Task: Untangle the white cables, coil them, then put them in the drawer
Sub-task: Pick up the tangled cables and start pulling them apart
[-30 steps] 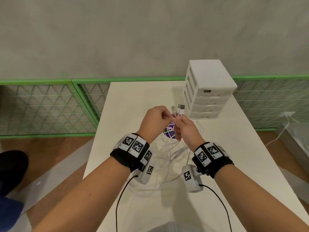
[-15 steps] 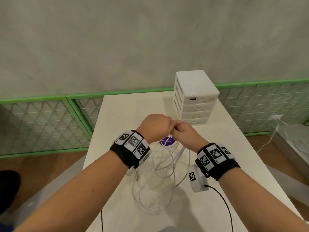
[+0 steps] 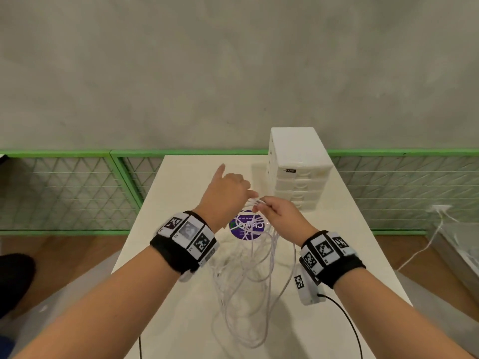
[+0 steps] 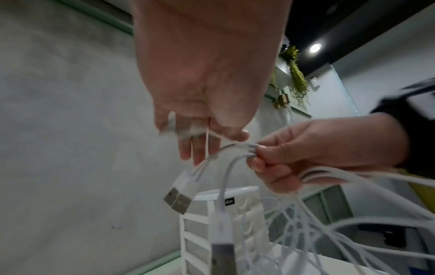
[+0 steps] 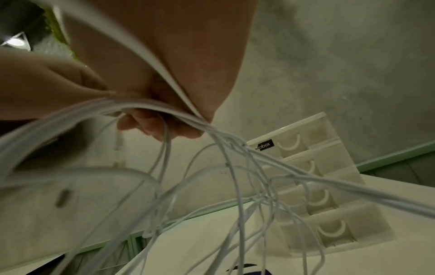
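The white cables [image 3: 248, 275] are not yet untangled: the right hand [image 3: 281, 216] pinches their gathered ends while the loops trail onto the desk [image 3: 181, 182], and the left hand [image 3: 225, 195] is spread, fingers straight, touching one strand. Three USB plugs [image 4: 179, 201] show; the cable count is unclear. Coiling remains, and all four drawers of the drawer unit [image 3: 300, 161] are closed.

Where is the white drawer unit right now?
In the head view the drawer unit stands on the table's far right, just beyond the right hand.
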Motion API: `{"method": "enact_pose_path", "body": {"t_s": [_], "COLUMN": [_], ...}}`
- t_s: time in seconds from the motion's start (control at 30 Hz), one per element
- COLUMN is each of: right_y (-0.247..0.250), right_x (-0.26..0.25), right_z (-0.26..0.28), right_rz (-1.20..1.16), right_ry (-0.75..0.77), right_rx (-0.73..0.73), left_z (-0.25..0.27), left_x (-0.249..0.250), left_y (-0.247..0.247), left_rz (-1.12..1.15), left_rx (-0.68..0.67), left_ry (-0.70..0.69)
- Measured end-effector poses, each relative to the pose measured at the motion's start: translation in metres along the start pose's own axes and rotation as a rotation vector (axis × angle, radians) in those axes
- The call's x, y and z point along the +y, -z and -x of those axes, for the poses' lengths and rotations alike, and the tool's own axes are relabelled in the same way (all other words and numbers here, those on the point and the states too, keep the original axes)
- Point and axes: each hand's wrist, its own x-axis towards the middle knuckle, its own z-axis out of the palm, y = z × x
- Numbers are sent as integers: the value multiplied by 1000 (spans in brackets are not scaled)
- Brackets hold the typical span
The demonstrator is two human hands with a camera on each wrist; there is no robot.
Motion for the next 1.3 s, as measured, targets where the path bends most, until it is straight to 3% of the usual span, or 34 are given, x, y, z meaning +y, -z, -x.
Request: {"method": "enact_pose_path", "body": {"t_s": [0.1, 0.2, 0.43, 0.53, 0.73, 0.87, 1.0, 1.07, 1.13, 1.23, 1.3], "right_y": [5, 8, -5, -15, -20, -14, -10, -10, -8, -12, -21], "right_x": [-3, -1, 30, 37, 62, 92, 109, 109, 99, 57, 28], "right_z": [-5, -11, -2, 4, 11, 25, 31, 30, 29, 22, 13], "right_rz": [18, 13, 13, 90, 283, 376, 497, 516, 453, 260, 261], "right_ry": [44, 44, 23, 60, 21, -102, -270, -276, -165, 216, 414], "right_rx": [11, 24, 25, -72, -40, -116, -147, -149, -49, 303, 387], "left_z": [-1, -1, -6, -9, -6, -3, -1, 1, 2, 3, 2], "left_x": [20, 27, 9, 10, -4, -26, -28, -28, -25, -11, -1], "left_y": [-6, -8, -1, 11, 31, 37, 29, 26, 25, 25, 24], "left_rz": [393, 575, 364, 376, 483, 549, 512, 550, 596, 581, 614], "left_rx": [85, -57, -10, 32, 259, 403, 403, 405, 360, 245, 213], "left_ry": [-3, 60, 139, 152, 235, 328, 359, 372, 369, 338, 294]}}
